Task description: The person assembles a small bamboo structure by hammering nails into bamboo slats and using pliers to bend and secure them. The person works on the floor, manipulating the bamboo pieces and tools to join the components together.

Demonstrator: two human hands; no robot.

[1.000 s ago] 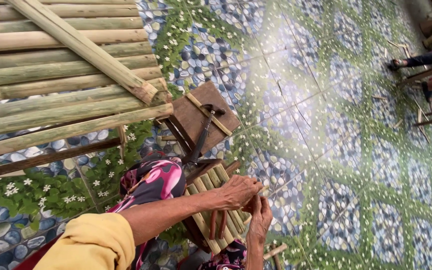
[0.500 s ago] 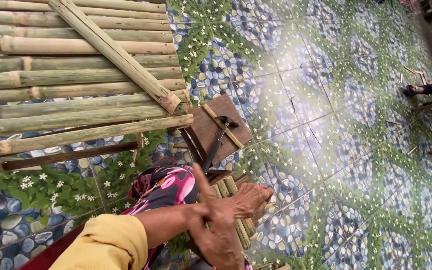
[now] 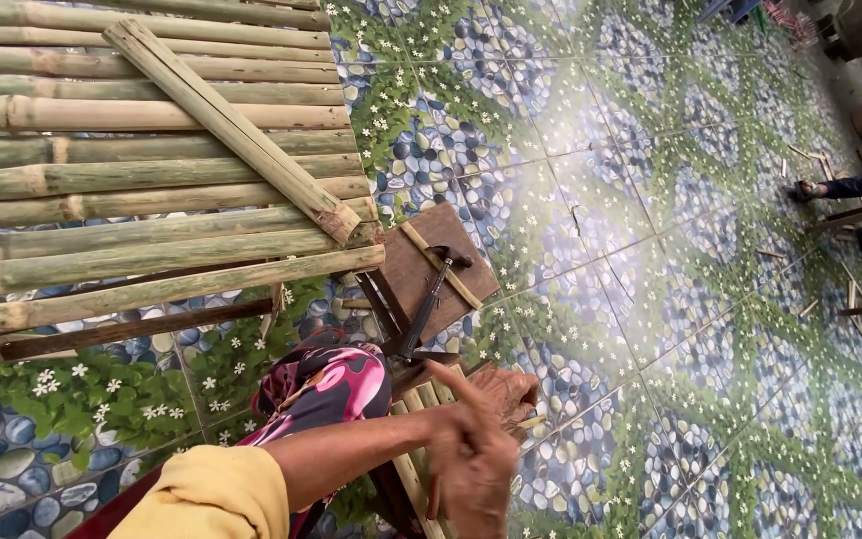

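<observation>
My left hand [image 3: 509, 395] lies on a small rack of short bamboo slats [image 3: 413, 467] by my knee; most of it is hidden, so its grip is unclear. In front of it, blurred, my right hand [image 3: 473, 467] hangs with fingers spread and nothing clearly in it. My yellow sleeve [image 3: 207, 499] and a pink patterned cloth [image 3: 326, 391] over my leg fill the lower left. A dark hammer [image 3: 431, 297] lies on a brown wooden board [image 3: 456, 245] just beyond the hands, beside a thin bamboo strip [image 3: 441, 265].
A frame of long bamboo poles [image 3: 102, 180] fills the upper left, with a split bamboo piece [image 3: 231, 130] lying across it. The floor is pebble-and-flower patterned tile [image 3: 650, 299]. Another person's sandalled foot [image 3: 808, 190] and scattered wood sticks [image 3: 855, 299] are at the far right.
The view has shifted down and left. My right hand has risen in front of my left hand with its fingers spread. My left hand stays on the slats.
</observation>
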